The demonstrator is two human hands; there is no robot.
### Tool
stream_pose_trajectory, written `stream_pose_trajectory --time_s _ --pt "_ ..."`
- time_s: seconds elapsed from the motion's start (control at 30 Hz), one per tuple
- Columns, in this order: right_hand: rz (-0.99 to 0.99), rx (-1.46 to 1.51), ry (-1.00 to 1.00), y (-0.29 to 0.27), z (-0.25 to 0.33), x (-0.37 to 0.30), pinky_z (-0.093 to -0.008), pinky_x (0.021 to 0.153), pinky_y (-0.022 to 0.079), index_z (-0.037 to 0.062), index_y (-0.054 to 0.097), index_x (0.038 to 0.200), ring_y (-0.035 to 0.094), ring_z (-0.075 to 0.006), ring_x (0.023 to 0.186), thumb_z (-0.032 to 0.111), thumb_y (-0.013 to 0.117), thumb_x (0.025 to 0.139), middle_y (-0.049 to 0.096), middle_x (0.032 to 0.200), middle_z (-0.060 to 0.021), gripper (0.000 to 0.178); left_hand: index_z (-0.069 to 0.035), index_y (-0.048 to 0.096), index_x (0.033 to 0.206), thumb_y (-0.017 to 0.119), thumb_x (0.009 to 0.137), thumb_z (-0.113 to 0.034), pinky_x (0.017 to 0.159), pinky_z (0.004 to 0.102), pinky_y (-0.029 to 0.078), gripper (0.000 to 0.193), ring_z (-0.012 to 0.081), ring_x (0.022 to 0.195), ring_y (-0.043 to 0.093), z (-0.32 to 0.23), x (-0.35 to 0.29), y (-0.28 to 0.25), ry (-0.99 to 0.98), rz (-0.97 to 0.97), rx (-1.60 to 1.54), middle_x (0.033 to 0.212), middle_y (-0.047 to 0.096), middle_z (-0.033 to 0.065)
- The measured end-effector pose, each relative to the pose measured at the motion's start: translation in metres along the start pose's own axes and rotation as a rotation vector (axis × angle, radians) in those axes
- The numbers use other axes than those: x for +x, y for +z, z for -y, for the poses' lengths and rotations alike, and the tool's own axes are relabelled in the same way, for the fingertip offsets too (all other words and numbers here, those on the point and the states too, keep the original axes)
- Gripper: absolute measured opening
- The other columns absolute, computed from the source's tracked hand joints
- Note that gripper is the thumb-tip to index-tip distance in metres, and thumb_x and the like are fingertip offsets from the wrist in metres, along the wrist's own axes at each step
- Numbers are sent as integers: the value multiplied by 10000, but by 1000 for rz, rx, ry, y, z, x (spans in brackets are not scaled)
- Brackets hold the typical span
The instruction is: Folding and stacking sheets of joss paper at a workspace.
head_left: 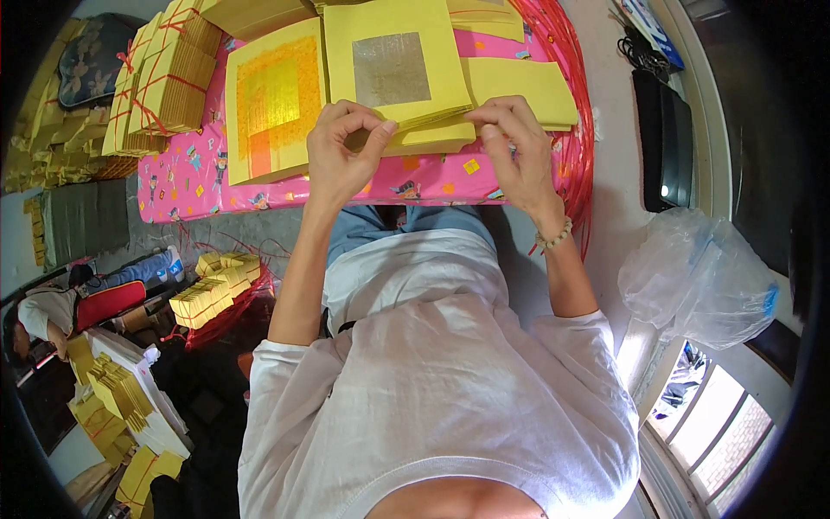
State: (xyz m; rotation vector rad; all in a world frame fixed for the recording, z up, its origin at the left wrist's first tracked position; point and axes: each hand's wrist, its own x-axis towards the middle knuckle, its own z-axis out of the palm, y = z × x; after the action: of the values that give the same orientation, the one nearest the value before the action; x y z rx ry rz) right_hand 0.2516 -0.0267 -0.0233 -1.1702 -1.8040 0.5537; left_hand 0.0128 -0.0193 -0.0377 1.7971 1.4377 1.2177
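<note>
Both hands are at the near edge of a stack of yellow joss paper (344, 54) with a silver square (392, 69) on its top sheet. My left hand (344, 154) is closed, pinching that edge between thumb and fingers. At the right corner, my right hand (526, 160) has bent fingers, its index fingertip touching the paper and the thumb apart from it. A beaded bracelet (555, 235) circles the right wrist. Left of the stack lies yellow paper with an orange and gold square (275, 91). More plain yellow paper (523, 91) lies under and to the right.
A pink patterned cloth (186, 177) covers the table. Red strings (581, 156) hang along its right side. Tied yellow bundles (173, 82) stand at far left, smaller bundles (216, 290) lower down. Another person (52, 311) is at left. A clear plastic bag (700, 277) lies right.
</note>
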Motion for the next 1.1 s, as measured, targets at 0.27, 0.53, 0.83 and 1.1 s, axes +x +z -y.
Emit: stream_pose_trajectory --time_s 0.27,0.53,0.83,1.1 --pt "-56 -112 -80 5 6 29 -369 756 486 43 635 873 602 -272 834 113 691 796 604 908 -91 118 -30 691 728 732 764 -138 720 323 460 121 221 783 588 -4 2 -4 11 12 20 769 644 72" --pt "131 -106 -174 4 1 53 -389 774 470 64 656 886 592 -294 859 144 695 798 625 831 -90 125 -53 632 955 720 765 -158 677 375 478 234 289 756 570 -32 22 -19 227 218 244 751 606 110" --pt "-100 531 275 29 -20 65 -368 955 449 -11 398 1333 514 -241 1168 235 797 775 495 1291 -157 729 -60 597 1119 616 876 -68 751 297 494 244 242 847 644 -50 50 -34 96 66 12 897 671 109" --pt "256 951 264 33 4 65 -349 1036 389 27 387 1363 472 -198 1235 162 809 752 510 1303 -94 755 3 513 1281 589 930 -67 918 254 448 365 86 1055 560 -43 38 -27 -190 282 -804 1168 619 42"
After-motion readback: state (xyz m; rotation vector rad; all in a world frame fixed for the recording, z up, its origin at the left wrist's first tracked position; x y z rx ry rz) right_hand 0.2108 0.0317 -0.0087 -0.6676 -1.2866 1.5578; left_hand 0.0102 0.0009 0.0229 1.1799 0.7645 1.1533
